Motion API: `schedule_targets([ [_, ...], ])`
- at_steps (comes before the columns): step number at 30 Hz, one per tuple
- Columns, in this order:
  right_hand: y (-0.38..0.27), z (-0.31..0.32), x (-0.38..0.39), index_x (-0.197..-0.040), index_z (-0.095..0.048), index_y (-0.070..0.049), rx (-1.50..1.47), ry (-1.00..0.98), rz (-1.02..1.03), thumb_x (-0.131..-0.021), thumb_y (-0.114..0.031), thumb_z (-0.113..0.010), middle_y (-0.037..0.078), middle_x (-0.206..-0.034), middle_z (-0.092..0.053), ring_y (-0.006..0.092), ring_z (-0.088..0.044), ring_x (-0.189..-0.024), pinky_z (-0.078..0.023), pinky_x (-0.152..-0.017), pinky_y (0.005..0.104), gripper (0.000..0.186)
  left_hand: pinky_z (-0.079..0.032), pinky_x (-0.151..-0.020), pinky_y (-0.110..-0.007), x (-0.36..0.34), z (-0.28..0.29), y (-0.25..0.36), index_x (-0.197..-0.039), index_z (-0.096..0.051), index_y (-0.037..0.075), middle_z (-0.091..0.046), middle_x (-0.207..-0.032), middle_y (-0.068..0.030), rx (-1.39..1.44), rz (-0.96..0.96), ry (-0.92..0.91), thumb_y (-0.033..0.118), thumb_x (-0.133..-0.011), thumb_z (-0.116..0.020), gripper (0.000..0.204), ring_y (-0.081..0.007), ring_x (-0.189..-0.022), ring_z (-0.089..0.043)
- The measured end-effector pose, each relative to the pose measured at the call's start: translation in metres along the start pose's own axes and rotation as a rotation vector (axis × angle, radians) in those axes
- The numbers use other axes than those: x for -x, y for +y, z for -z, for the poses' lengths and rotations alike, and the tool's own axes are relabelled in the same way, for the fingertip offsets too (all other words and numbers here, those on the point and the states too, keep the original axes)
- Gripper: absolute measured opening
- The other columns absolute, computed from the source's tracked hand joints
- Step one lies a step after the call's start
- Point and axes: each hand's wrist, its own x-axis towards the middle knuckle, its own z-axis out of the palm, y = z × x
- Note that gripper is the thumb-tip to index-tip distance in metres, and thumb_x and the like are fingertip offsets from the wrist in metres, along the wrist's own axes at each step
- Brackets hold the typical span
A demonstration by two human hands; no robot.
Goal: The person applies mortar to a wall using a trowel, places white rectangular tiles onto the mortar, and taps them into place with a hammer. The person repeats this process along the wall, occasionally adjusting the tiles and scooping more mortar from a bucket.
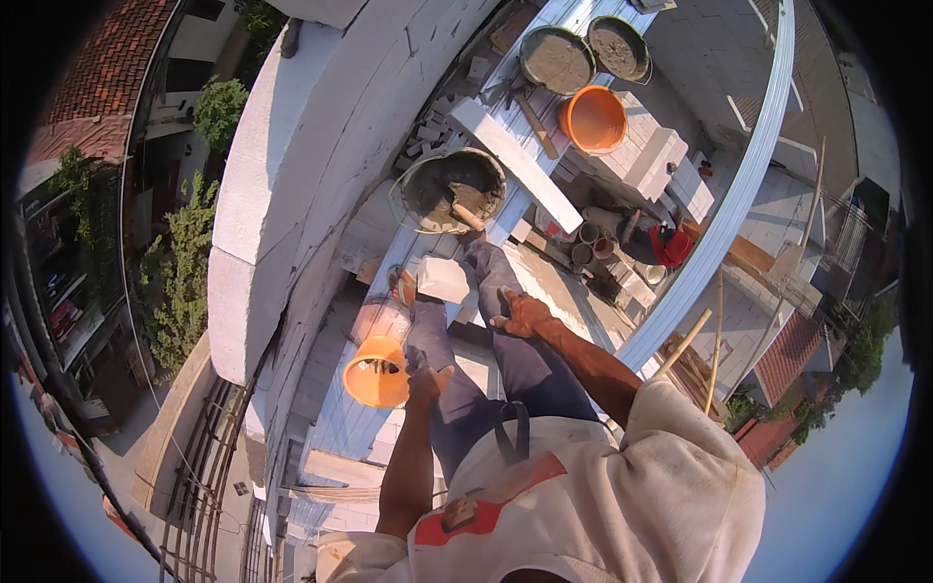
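Observation:
I look down at my legs on a pale blue metal beam. My right hand (520,316) rests on my right leg, fingers spread, holding nothing. My left hand (428,384) is at my left leg beside a small orange bucket (362,394) with grey residue inside; its fingers are too unclear to read. Between my lower legs lies a white block piece (442,279). Just beyond my feet sits a bucket of dark mortar (428,185) with a wooden-handled trowel (466,214) in it.
A block wall (253,204) runs along my left. Ahead are two mortar buckets (556,60), an orange bucket (593,121) and a long white block (515,160). A metal beam (729,223) spans my right. Below are a person in red (669,248), pots and rubble.

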Motion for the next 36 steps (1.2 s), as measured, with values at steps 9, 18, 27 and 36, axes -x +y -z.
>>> schedule_targets([
  [9,0.166,0.098,-0.234,-0.122,-0.066,0.0,-0.531,0.684,-0.246,-0.092,-0.029,-0.071,0.025,-0.104,-0.074,0.0398,-0.073,-0.097,-0.056,-0.089,0.0448,0.042,-0.049,-0.103,-0.051,-0.061,-0.006,0.021,-0.143,-0.054,0.001,-0.059,-0.132,-0.0255,-0.035,0.021,0.396,0.039,-0.08,-0.081,0.078,-0.0455,-0.122,-0.059],
  [18,0.305,0.093,-0.461,-0.133,-0.052,-0.001,-0.015,0.829,-0.143,-0.088,-0.022,-0.073,0.028,-0.12,-0.068,0.0462,-0.066,-0.113,-0.051,-0.1,0.0511,0.054,-0.053,-0.095,-0.048,-0.094,0.002,0.022,-0.12,-0.069,0.005,-0.068,-0.115,-0.0167,-0.009,-0.049,0.479,0.033,-0.082,-0.08,0.048,-0.0398,-0.112,-0.065],
  [27,0.322,0.09,-0.521,-0.12,-0.048,-0.002,0.056,0.656,-0.256,-0.082,-0.012,-0.071,0.033,-0.119,-0.066,0.0496,-0.065,-0.114,-0.053,-0.096,0.0542,0.046,-0.052,-0.097,-0.049,-0.094,0.002,0.036,-0.12,-0.068,0.007,-0.068,-0.116,-0.0155,-0.044,0.012,0.508,0.024,-0.08,-0.08,0.045,-0.0381,-0.111,-0.065],
  [36,0.239,0.191,-0.431,-0.108,-0.063,0.002,-0.108,0.565,-0.259,-0.085,-0.031,-0.071,0.028,-0.089,-0.071,0.041,-0.073,-0.092,-0.056,-0.085,0.0524,0.042,-0.049,-0.099,-0.05,-0.084,-0.006,0.012,-0.127,-0.062,0.002,-0.066,-0.118,-0.0205,0.062,-0.189,0.536,0.022,-0.09,-0.076,0.045,-0.0411,-0.114,-0.062],
])
